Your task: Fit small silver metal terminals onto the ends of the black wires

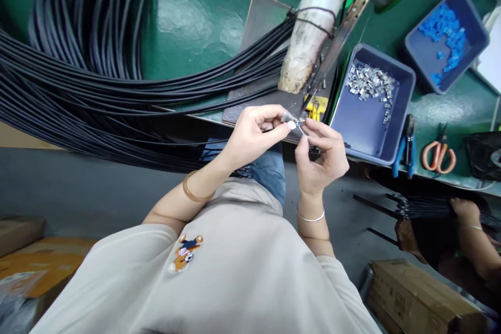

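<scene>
Right at the middle of the frame, your left hand (254, 133) has its fingers pinched on a small cable end (298, 123), and those fingertips cover much of it; the exact shape is too tiny to read. Over on the other side, the fingers of your right hand (323, 156) nip a thin pale strand (302, 130) coming off it, the curled lower fingers partly hidden.

Look left: black cables (156, 94) sweep in, smooth and rubbery, cut off by the frame edge, some dropping out of sight below the bench (195, 10). Top centre, a column (313, 21) in shiny, crinkled wrap leaves the frame, hiding part of the dark flat board (262, 26). Just above your right fingers sits a yellow piece (321, 105), half blocked by a metal bar (344, 31).

Right of centre, a rectangular plastic tray (360, 141) carries glinting metal bits (371, 83); upper right, a second tray (472, 36) holds chunky blue pieces (446, 42). Lower right, a co-worker's hand (465, 211) shows in shadow, the person largely cut off.
</scene>
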Action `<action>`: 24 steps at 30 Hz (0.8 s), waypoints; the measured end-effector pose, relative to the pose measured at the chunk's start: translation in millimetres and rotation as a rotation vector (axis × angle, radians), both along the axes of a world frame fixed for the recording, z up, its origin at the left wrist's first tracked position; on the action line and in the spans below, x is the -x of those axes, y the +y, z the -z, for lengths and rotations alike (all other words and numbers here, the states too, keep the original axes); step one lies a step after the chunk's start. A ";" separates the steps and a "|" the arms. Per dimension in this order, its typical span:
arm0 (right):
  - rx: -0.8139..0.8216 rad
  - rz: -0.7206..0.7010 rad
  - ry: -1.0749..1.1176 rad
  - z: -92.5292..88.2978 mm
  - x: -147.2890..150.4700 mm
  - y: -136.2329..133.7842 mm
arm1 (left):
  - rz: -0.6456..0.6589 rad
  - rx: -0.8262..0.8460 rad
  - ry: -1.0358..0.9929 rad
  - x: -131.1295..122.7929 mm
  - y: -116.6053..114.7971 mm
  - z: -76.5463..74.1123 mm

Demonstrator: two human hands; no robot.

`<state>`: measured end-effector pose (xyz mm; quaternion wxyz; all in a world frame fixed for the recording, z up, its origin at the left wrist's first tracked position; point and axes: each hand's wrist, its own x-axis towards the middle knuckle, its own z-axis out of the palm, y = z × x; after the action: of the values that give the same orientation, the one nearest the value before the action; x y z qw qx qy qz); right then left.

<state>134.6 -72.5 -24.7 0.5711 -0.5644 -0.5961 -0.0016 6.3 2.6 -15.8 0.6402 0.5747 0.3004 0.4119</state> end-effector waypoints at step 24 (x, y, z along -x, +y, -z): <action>0.031 0.016 -0.043 -8.0 -1.3 7.6 | -0.004 0.078 -0.013 -4.5 8.8 -15.2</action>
<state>135.8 -64.9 -16.7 0.5493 -0.5777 -0.6037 -0.0088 10.8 11.5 -0.7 0.6630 0.5461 0.3132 0.4051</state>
